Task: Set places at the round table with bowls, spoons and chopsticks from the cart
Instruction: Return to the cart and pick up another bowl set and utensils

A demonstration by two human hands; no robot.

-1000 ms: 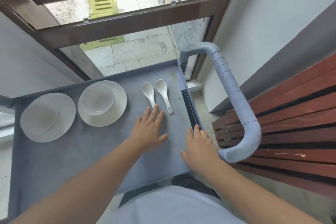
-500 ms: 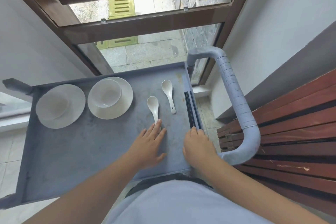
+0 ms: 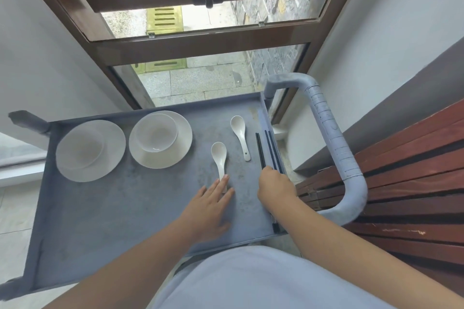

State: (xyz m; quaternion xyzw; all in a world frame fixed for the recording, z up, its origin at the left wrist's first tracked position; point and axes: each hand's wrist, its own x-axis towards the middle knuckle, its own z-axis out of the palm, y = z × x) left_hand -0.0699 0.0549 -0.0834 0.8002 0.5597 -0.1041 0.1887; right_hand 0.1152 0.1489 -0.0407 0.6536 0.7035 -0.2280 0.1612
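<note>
— What are the hands doing on the grey cart (image 3: 105, 218)?

— The left hand (image 3: 209, 204) is lying flat with its fingers spread wide, and a fingertip is pressing on the handle end of the near spoon (image 3: 220, 158). The right hand (image 3: 276, 188) is curling down over the black chopsticks (image 3: 267, 150) at about 3 o'clock on the tray, along its right wall; its fingers are hidden, so I cannot tell whether they are gripping them.

— And the other pieces?

— A second spoon (image 3: 240, 134) is lying just beyond the first, toward 1 o'clock, bowl end pointing away. Two white bowls are sitting on plates side by side: one bowl (image 3: 156, 134) at 11 o'clock, the other bowl (image 3: 80, 148) at 9 o'clock — neither is touching a hand. The cart's taped handle (image 3: 334, 138) is arching past the right edge, beside a red slatted bench (image 3: 414, 183).
</note>
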